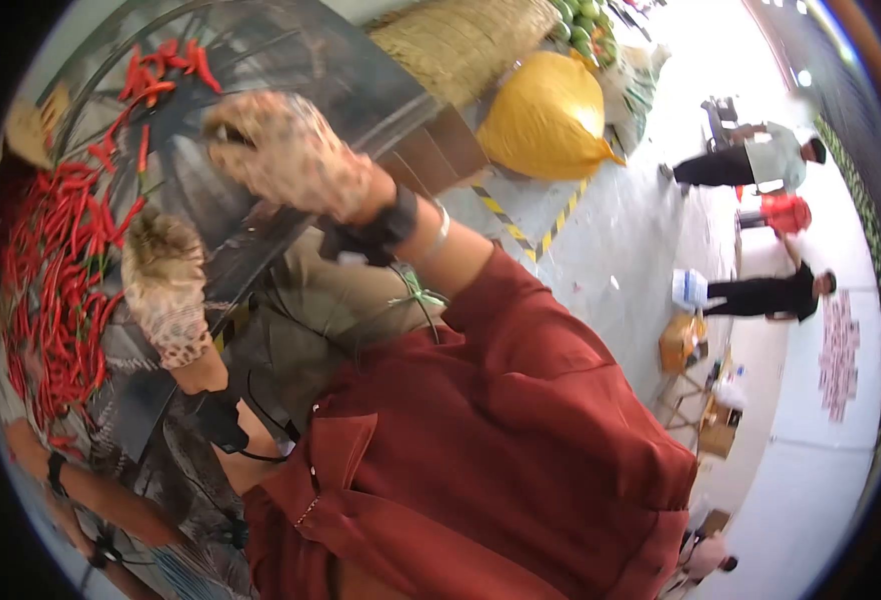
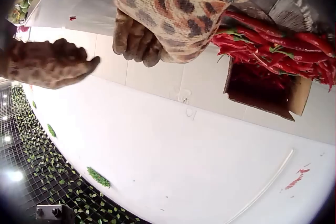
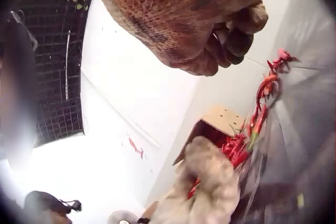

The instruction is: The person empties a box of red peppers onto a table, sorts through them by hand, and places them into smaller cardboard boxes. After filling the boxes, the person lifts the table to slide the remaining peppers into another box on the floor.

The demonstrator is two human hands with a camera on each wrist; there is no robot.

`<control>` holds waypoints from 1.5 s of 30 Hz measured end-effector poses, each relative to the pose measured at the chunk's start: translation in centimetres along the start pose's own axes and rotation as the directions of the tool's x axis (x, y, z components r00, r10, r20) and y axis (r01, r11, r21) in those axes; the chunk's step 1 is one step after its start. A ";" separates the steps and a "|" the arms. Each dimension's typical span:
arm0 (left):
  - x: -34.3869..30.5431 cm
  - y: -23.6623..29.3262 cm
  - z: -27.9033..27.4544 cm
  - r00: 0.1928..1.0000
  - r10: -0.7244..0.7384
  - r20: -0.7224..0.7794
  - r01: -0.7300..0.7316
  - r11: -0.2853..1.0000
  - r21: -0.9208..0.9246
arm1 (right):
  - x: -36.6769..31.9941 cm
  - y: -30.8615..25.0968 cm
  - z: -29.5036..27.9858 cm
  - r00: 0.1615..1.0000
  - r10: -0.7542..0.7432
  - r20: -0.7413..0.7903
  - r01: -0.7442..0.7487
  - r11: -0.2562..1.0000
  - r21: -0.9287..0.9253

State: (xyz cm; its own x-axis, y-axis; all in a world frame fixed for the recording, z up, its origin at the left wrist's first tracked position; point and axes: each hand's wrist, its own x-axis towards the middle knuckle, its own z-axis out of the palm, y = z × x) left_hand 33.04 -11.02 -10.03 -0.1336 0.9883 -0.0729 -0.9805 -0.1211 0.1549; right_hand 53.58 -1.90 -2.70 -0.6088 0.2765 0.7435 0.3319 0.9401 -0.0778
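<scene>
In the head view, red chilli peppers (image 1: pixel 56 270) lie in a long heap on the dark table. My left hand (image 1: pixel 166 290), in a spotted glove with a soiled palm, is beside the heap, near a single chilli (image 1: pixel 144 150) with a green stem. In the left wrist view, the fingers of my left hand (image 2: pixel 163 19) bend loosely, with no chilli showing among them. Over the table to the other side hangs my right hand (image 1: pixel 286 155), gloved alike. Seen in the right wrist view, my right hand (image 3: pixel 189 19) has loosely curled fingers and nothing visible in them.
A cardboard box (image 2: pixel 262 95) stands beyond the chillies. A smaller group of chillies (image 1: pixel 166 70) lies farther along the table. On the floor is a yellow sack (image 1: pixel 546 115) near a rolled straw mat (image 1: pixel 466 45). Another person's forearm (image 1: pixel 111 495) reaches in beside the table.
</scene>
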 end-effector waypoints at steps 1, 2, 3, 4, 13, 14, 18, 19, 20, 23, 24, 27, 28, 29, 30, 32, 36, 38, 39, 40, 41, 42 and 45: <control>-0.5 -0.3 0.2 1.000 -0.003 0.012 0.003 1.000 0.015 | -2.0 -1.9 -2.0 0.999 0.037 -0.039 -0.036 0.999 0.022; -0.6 -0.9 0.9 1.000 0.000 0.010 -0.001 1.000 0.022 | -4.3 -2.4 -3.1 0.998 0.061 -0.014 -0.060 0.998 0.035; -0.5 -1.3 1.4 1.000 -0.001 0.002 0.001 1.000 0.026 | -6.7 -3.4 -4.5 0.980 0.179 0.081 -0.184 0.981 0.061; -1.2 -1.1 1.8 1.000 0.004 0.004 -0.004 1.000 0.031 | -9.4 -3.7 -4.9 0.959 0.256 0.125 -0.274 0.947 0.165; -1.7 0.2 2.6 0.999 -0.014 0.039 0.012 0.998 0.060 | -20.8 -3.4 -14.1 0.866 0.453 0.211 -0.310 0.819 -0.483; -2.1 0.6 2.5 0.998 -0.016 0.065 0.013 0.999 0.047 | -21.8 -2.5 -15.0 0.859 0.465 0.214 -0.261 0.758 -0.597; -1.5 0.0 1.7 0.995 -0.026 0.093 0.025 1.000 0.019 | -19.0 -1.3 -18.3 0.352 0.936 0.014 -0.914 0.340 0.222; -1.4 0.3 0.9 0.999 0.006 0.054 -0.006 1.000 0.007 | -18.2 -1.1 -18.1 0.273 0.962 -0.024 -0.922 0.268 0.280; -1.5 0.0 1.4 0.999 0.042 0.010 -0.041 0.999 -0.025 | -17.3 -0.9 -17.6 0.191 0.981 -0.039 -0.919 0.193 0.344; -2.2 -1.0 1.9 0.991 0.128 0.021 -0.129 0.991 0.025 | -14.5 0.2 -17.0 0.223 0.967 0.121 -0.890 0.151 0.431; -2.2 -1.0 1.9 0.992 0.122 -0.041 -0.120 0.992 0.045 | -13.7 0.7 -16.5 0.239 0.951 0.195 -0.874 0.123 0.471; -2.1 -1.4 2.3 0.977 0.177 -0.120 -0.178 0.984 0.001 | -8.3 1.0 -14.1 0.518 0.818 0.249 -0.813 0.380 0.441; -2.0 -1.3 2.1 0.978 0.175 -0.112 -0.175 0.984 0.008 | -5.7 0.4 -13.5 0.675 0.690 0.261 -0.731 0.576 0.366; -1.9 -1.1 1.6 0.977 0.189 -0.103 -0.190 0.982 0.005 | -3.0 -0.2 -13.3 0.625 0.659 0.419 -0.780 0.555 0.291; -1.9 -1.0 1.4 0.980 0.168 -0.102 -0.169 0.986 0.003 | -1.4 -0.1 -12.4 0.775 0.474 0.418 -0.607 0.741 0.286; -1.8 -1.0 1.1 0.982 0.161 -0.095 -0.162 0.987 -0.003 | 1.9 0.7 -9.8 0.888 0.097 0.450 -0.252 0.921 0.298; -1.8 -1.2 1.0 0.984 0.162 -0.080 -0.165 0.986 -0.037 | 6.1 2.9 -0.4 0.878 -0.298 0.375 0.178 0.929 0.323; -1.8 -1.3 1.1 0.982 0.131 -0.136 -0.140 0.988 -0.062 | 7.4 3.3 4.8 0.873 -0.219 0.437 0.084 0.948 0.307; -2.1 -1.4 1.9 0.984 0.127 -0.121 -0.130 0.992 -0.010 | 8.0 3.6 7.3 0.881 -0.219 0.419 0.120 0.960 0.251; -2.0 -1.5 1.9 0.983 0.143 -0.113 -0.146 0.989 -0.014 | 8.5 3.8 8.9 0.889 -0.222 0.400 0.154 0.969 0.196; -1.9 -1.5 1.8 0.986 0.121 -0.115 -0.125 0.992 -0.027 | 8.8 3.7 9.8 0.886 -0.241 0.397 0.172 0.964 0.201; -1.8 -1.4 1.6 0.988 0.099 -0.119 -0.105 0.994 -0.041 | 9.1 3.5 10.8 0.881 -0.186 0.436 0.133 0.980 0.150; -1.6 -1.3 1.1 0.993 0.094 -0.066 -0.097 0.994 -0.049 | 10.8 3.8 12.1 0.854 -0.143 0.500 0.114 0.990 0.088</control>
State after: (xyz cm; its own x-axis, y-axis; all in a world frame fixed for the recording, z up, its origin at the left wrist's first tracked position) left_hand 34.68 -12.39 -9.02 -0.2339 0.9645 -0.1227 -0.9688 -0.2206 0.1129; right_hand 39.58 7.08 -2.97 -0.9278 0.2018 0.3139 0.1960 0.9793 -0.0505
